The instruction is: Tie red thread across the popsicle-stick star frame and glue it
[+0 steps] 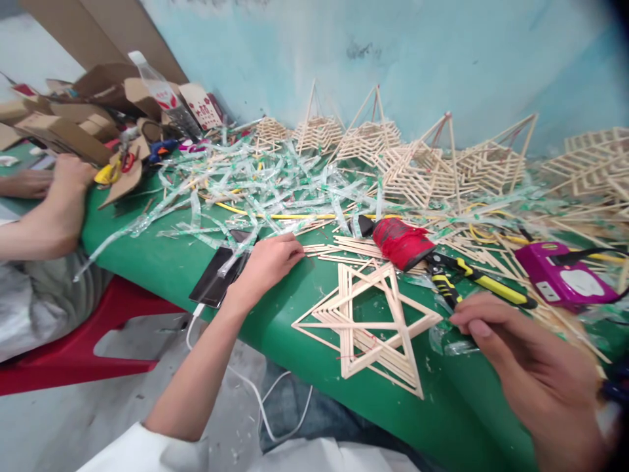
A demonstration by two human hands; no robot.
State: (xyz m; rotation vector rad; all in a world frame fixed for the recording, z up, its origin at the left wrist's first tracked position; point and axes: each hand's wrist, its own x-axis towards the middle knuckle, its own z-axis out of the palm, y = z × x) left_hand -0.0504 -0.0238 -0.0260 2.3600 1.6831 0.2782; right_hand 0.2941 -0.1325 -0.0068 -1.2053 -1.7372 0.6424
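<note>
A star-shaped frame of stacked wooden sticks [348, 328] lies on the green table [275, 321] in front of me. My left hand [272, 262] rests left of it with fingers closed at the ends of loose sticks [356, 246]; what it grips, if anything, is hidden. My right hand [521, 354] hovers right of the star, thumb and fingers pinched together beside the pliers [491, 288] with yellow-black handles. Whatever sits in that pinch is too small to name. Red thread [401, 242] is wound in a bundle behind the star.
Several stick frames [417, 170] stand along the wall. Plastic strips [295, 183] litter the table. A purple power socket [565, 275] is at right, a phone [216, 278] with white cable at left. Another person's arm [49, 216], bottle [164, 95] and cardboard [69, 134] are far left.
</note>
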